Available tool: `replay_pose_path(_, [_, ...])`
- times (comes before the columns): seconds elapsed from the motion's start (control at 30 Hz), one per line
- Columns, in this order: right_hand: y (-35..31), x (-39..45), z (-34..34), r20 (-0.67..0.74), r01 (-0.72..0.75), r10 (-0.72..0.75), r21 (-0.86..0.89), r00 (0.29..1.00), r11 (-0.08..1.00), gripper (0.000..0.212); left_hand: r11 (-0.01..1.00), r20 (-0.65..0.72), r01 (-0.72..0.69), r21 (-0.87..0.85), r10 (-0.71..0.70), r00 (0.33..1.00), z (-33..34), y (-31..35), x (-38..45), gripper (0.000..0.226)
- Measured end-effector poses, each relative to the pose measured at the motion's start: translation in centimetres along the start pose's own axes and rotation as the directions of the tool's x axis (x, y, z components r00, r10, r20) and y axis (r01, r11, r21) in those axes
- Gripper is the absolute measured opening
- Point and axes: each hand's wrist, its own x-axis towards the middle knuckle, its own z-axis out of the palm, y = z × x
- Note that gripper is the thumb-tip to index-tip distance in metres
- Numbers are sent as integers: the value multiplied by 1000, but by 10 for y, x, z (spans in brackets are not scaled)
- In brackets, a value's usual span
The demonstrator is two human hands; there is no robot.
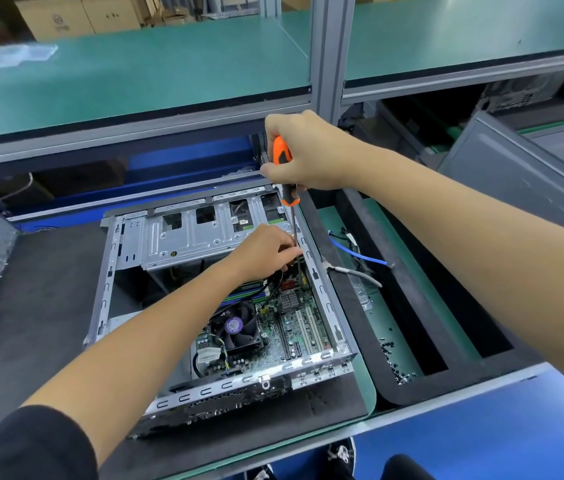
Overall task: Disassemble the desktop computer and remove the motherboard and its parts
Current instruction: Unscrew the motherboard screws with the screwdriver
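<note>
We see the open case (pixel 204 306) lying on a dark mat (pixel 41 289) on the bench, its side panel off. The motherboard (pixel 273 323) sits in the case's near right part, with a black fan (pixel 237 327) on it and a metal drive cage (pixel 197 237) at the far end.

Our right hand (pixel 303 150) is wrapped around the orange and black handle of a screwdriver (pixel 285 174), held nearly upright above the case's far right corner. Its shaft runs down into the case beside the right wall. Our left hand (pixel 266 252) reaches in over the board, and its fingertips (pixel 296 251) pinch the shaft low down, near the tip.

Right of the case, a green tray (pixel 391 327) holds blue and grey cables (pixel 356 258) and a scatter of small black screws (pixel 393 358).
</note>
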Motion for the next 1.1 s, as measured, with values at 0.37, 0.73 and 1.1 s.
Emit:
replay_pose_path(0.37, [-4, 1, -1, 23, 15, -15, -1, 1000, 1000, 26, 1000, -2, -7, 8, 7, 1000, 1, 1, 1, 39])
replay_pose_path(0.73, [-3, 0, -1, 29, 16, -16, -1, 999, 1000, 26, 1000, 5, -22, 16, 22, 1000, 1, 3, 0, 40])
replay_pose_path(1.1, [-2, 0, -1, 20, 19, -19, -2, 1000, 1000, 25, 999, -19, -39, 17, 39, 999, 1, 4, -2, 41])
